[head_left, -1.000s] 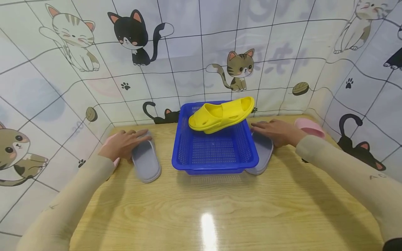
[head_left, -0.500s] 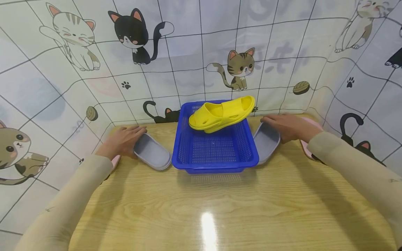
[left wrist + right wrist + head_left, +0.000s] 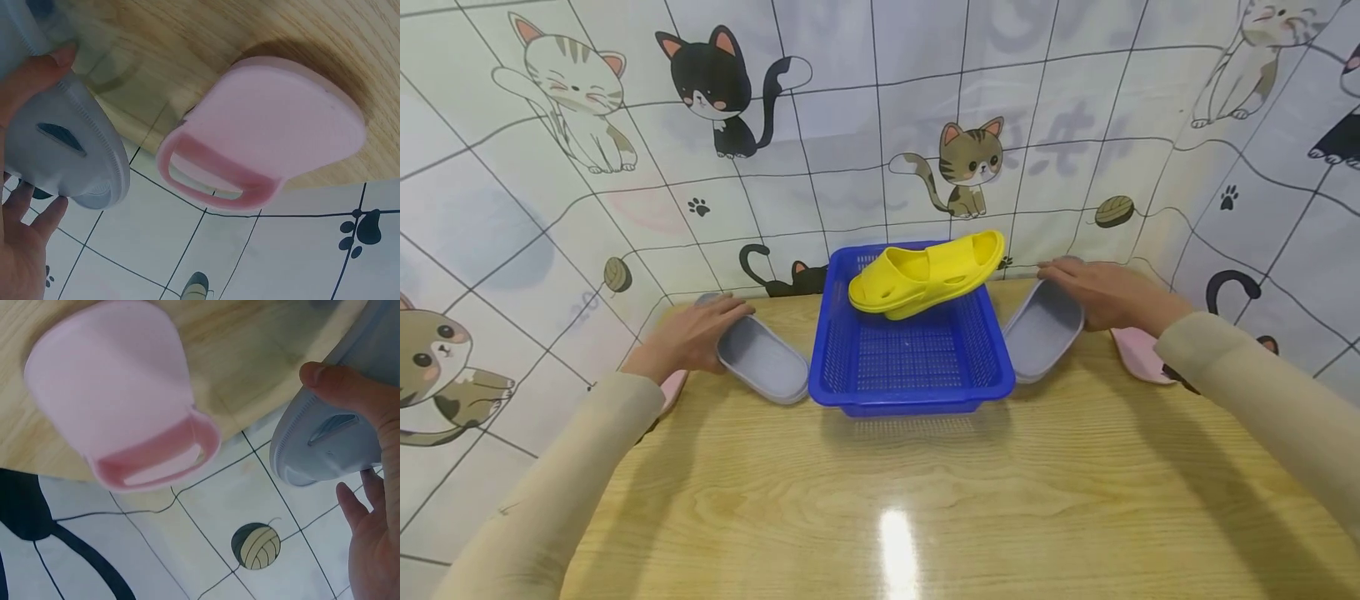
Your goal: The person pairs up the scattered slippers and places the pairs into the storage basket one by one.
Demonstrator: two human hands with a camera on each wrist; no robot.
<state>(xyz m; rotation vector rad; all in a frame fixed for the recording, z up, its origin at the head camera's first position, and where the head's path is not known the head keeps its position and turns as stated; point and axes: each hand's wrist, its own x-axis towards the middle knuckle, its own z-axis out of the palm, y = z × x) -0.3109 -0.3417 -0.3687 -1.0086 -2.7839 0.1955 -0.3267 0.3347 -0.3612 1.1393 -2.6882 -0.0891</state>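
Observation:
My left hand point(image 3: 696, 333) grips a grey slipper point(image 3: 763, 362) by its toe end, left of the blue basket. In the left wrist view the thumb lies over the upper edge and the fingers reach beneath the slipper's strap part. Right of the basket, my right hand point(image 3: 1101, 292) holds the matching grey slipper point(image 3: 1043, 325) by the toe end, heel pointing down towards the basket's side. The right wrist view has its thumb on one edge of that slipper, fingers on the other side. Yellow slippers point(image 3: 940, 275) rest at the back of the basket point(image 3: 913, 396).
A pink slipper point(image 3: 281, 119) lies on the table beside my left hand, close to the wall. Another pink slipper point(image 3: 119, 381) lies beyond my right hand. A cat-print sheet point(image 3: 850, 167) covers the walls behind and beside the wooden table point(image 3: 820, 500).
Both grey slippers have turned and been tilted, toes raised. The right one moved back and right with its hand; the left one's heel swung towards the basket. Basket and yellow slippers stay put.

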